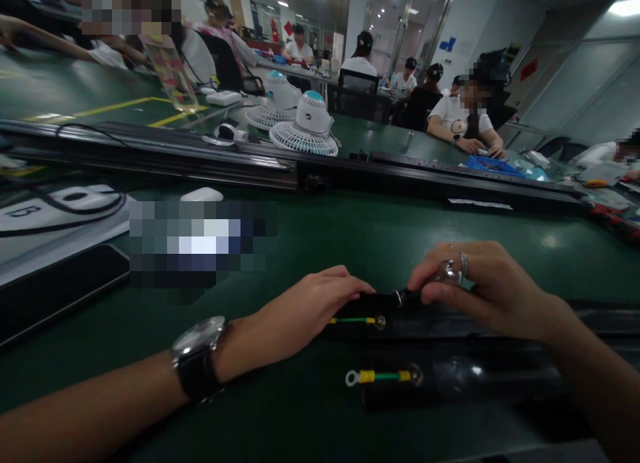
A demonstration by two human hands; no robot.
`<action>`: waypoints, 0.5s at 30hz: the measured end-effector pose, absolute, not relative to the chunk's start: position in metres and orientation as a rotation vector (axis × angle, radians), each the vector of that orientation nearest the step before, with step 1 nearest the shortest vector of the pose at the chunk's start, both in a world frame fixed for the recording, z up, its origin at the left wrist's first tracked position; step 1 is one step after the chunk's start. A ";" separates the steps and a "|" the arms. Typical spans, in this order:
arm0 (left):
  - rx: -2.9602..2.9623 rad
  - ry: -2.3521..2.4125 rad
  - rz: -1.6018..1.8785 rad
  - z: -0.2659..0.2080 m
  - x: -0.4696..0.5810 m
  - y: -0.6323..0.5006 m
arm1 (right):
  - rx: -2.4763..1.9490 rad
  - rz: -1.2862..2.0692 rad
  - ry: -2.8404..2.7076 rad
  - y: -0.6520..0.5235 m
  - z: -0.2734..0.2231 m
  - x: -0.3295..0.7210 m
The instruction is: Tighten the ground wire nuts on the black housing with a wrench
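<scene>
My left hand [300, 313], with a watch on the wrist, is closed, its fingers together at the left end of a long black bar [435, 322]. A green wire [355, 321] with yellow ends is fixed near that end, partly behind the hand. My right hand [485, 286], wearing rings, pinches a small black part with a silver ring [399, 298] above the bar; its exact kind is unclear. Nearer to me lies a second black bar [485, 376]. On it a green wire with yellow sleeves [385, 376] ends in a ring terminal.
On the green table, a dark phone-like slab [65, 290] and a white case [201, 194] lie left. A long metal rail [200, 158] crosses behind. Beyond stand white fans [305, 126], a bottle [170, 70] and a blue tray [493, 166]. Several people sit at tables.
</scene>
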State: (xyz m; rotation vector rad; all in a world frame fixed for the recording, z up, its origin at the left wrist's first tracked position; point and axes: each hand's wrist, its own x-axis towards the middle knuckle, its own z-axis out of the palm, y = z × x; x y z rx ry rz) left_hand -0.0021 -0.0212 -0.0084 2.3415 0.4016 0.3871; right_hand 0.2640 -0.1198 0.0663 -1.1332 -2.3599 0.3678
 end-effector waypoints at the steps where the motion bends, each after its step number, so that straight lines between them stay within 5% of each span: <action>1: 2.341 0.405 0.382 -0.009 -0.003 -0.021 | -1.106 0.353 -2.352 -0.120 0.066 0.263; 15: 2.468 0.437 0.449 -0.007 0.000 -0.026 | -1.075 0.145 -2.302 -0.134 0.063 0.259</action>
